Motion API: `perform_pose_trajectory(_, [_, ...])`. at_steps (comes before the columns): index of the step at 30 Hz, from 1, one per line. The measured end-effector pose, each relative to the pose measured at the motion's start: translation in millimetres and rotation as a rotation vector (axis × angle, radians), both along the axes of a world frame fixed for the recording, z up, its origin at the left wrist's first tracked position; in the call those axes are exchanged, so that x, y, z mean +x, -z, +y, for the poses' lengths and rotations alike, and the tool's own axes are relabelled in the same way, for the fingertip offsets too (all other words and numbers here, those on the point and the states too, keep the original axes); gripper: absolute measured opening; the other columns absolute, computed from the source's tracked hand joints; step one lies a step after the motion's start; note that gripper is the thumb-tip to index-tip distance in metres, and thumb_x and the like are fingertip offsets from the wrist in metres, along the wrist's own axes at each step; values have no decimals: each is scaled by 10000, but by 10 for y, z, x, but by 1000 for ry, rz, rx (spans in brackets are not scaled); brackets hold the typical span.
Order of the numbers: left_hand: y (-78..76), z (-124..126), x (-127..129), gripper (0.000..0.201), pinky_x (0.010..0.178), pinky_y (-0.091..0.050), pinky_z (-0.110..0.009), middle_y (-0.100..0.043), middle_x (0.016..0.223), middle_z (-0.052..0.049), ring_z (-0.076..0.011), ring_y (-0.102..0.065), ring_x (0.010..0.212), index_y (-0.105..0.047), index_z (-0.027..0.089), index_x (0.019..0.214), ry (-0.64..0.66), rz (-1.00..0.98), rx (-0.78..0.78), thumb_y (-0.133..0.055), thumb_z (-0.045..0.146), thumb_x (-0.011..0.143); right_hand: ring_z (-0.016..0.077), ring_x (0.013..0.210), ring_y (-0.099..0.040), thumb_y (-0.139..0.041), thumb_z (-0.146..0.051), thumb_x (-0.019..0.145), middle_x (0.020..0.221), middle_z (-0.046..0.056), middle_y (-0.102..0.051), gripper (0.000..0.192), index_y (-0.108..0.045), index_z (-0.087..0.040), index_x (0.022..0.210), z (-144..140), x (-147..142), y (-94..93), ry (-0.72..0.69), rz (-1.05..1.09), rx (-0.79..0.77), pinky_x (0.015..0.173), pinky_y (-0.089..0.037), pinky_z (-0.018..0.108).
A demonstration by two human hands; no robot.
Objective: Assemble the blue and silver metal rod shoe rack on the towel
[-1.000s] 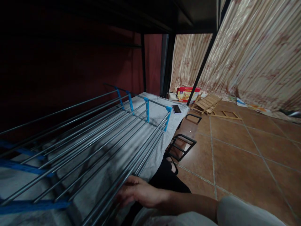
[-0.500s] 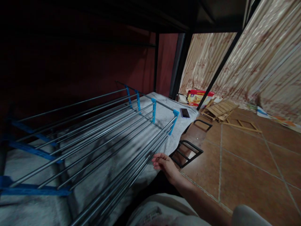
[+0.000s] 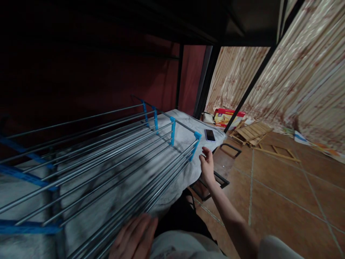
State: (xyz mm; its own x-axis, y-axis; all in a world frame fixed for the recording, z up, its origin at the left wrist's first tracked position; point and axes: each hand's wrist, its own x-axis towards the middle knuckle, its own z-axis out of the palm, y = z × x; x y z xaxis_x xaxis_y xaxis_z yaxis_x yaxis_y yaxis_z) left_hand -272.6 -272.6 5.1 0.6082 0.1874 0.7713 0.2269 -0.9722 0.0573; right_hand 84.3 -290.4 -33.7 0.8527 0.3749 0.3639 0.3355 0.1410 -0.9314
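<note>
A drying rack (image 3: 172, 133) of grey metal rods with blue plastic joints lies across a grey cloth-covered bed (image 3: 185, 176). My left hand (image 3: 136, 235), partly cut off by the bottom edge, is at the rack's near rods with its fingers stretched out; whether it touches them I cannot tell. Beyond the rack's right end, close to a blue corner joint (image 3: 197, 136), my right hand (image 3: 207, 167) is raised with fingers loosely bent and apart, holding nothing. A phone (image 3: 210, 135) lies on the cloth past that corner.
Black metal bed posts (image 3: 249, 88) rise at the right. Bent black metal frames (image 3: 231, 149) stick out beside the bed. On the tiled floor (image 3: 283, 194) are folded wooden slats (image 3: 253, 131) and a red and yellow box (image 3: 229, 117). A patterned curtain (image 3: 304, 72) hangs behind.
My right hand has moved forward and right, from beside the near rods to beyond the rack's corner. My left hand has come into view at the bottom. The view has shifted slightly.
</note>
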Motion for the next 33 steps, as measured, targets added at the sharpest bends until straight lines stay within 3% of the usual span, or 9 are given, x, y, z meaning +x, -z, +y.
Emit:
perform_pose_trajectory(4, [-413,88,597,370,1048,-406,-410,-651,1245,-122,-265,-564,1207,-569,155,1295,-150,210,25,-519,153,928,222,1296,-453,-519,-266,799,1423,111,-475,562,-458,-218,1357,205,238,-135,-87,-171,-48,1078,-370,433])
perform_pose_trajectory(7, [-706,163,900,380,1000,-426,-423,-616,1296,-149,-292,-554,1200,-545,148,1322,-304,339,16,-496,260,962,228,1295,-471,-538,-250,793,1436,117,-476,616,-429,-210,1398,348,368,-226,-151,-215,-52,1107,-343,447])
perform_pose_trajectory(9, [-805,224,1031,390,944,-451,-415,-615,1284,-159,-290,-583,1137,-529,147,1341,-382,422,-26,-450,272,980,230,1257,-510,-541,-239,790,1422,115,-492,621,-430,-214,1401,412,425,-259,-189,-218,-55,1093,-362,447])
perform_pose_trajectory(13, [-833,351,1193,374,803,-494,-362,-674,1104,-134,-240,-653,925,-535,139,1324,-425,617,-160,-372,199,993,226,1172,-565,-533,-216,789,1338,110,-556,596,-443,-212,1378,455,491,-272,-222,-245,-87,1030,-418,428])
perform_pose_trajectory(17, [-818,433,1266,341,789,-492,-346,-684,1001,-99,-229,-669,893,-593,162,1221,-390,671,-256,-330,200,1007,222,1062,-597,-543,-217,791,1223,98,-610,540,-464,-209,1325,440,527,-291,-214,-305,-151,960,-452,402])
perform_pose_trajectory(26, [-784,469,1263,337,791,-491,-332,-687,996,-106,-214,-668,895,-602,157,1192,-379,636,-274,-321,204,1012,214,868,-619,-527,-259,837,1008,63,-664,349,-535,-220,1183,480,480,-309,-96,-304,-205,807,-465,344])
perform_pose_trajectory(33, [-808,476,1270,355,804,-493,-323,-684,1023,-105,-201,-669,909,-593,167,1187,-349,698,-338,-307,122,982,210,793,-605,-523,-277,846,904,45,-662,246,-569,-219,1082,472,518,-313,-82,-308,-224,747,-452,332])
